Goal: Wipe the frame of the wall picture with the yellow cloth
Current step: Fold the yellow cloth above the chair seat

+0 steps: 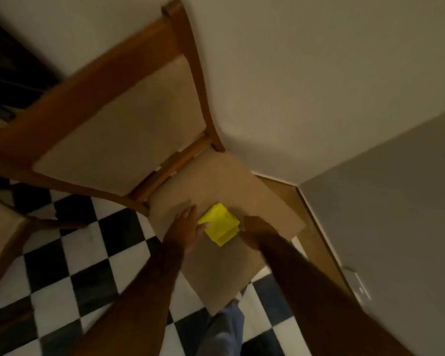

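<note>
On the seat of the wooden chair (231, 191), near the middle of the view, lies the folded yellow cloth (220, 223). The left hand (186, 226) is at the 9 o'clock side of the cloth, flat and spread, with the fingers (190, 211) pointing toward 12 o'clock; its thumb side touches the edge of the cloth, but the fingers are not closed around it. The right hand (257, 231) is at the 3 o'clock side of the cloth, just beside it. This hand is dark and blurred, so I cannot tell how far it is open or if it grips the cloth.

The padded back of the chair rises toward 11 o'clock, and the chair stands close to the pale wall (306, 73). The floor (70, 253) with black and white squares fills the area from 6 to 9 o'clock. A part of a blue trouser leg (224, 330) shows at 6 o'clock, between the two forearms. The wall picture is not in view.
</note>
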Demonstrator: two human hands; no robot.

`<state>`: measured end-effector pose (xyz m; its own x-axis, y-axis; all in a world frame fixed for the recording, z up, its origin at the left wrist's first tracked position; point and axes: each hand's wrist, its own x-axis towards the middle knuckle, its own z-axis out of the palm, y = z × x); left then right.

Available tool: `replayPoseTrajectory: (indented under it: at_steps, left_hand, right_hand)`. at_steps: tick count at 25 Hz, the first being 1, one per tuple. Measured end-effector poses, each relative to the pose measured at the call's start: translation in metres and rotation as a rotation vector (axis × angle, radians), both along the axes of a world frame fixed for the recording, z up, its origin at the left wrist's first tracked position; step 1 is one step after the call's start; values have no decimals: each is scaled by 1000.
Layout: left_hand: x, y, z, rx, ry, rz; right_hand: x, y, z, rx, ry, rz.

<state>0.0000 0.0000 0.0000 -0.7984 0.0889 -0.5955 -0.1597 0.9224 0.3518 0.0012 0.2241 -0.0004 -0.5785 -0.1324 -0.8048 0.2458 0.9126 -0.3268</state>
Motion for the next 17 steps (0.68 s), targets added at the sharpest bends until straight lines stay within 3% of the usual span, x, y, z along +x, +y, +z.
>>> replayPoseTrajectory:
  at_steps: [4, 9, 13, 17]
  left_hand:
    - [4, 0, -67, 45, -83, 182]
    - [2, 7, -106, 26, 90, 288]
    - [3, 9, -89, 210, 69, 434]
    - [-10, 14, -34, 429, 107, 584]
  right_hand:
    - [-5, -29, -55, -108, 22, -192]
    - [-7, -41, -94, -100, 167, -258]
    - [-16, -37, -82, -114, 85, -361]
    - [-36, -14, -28, -171, 70, -430]
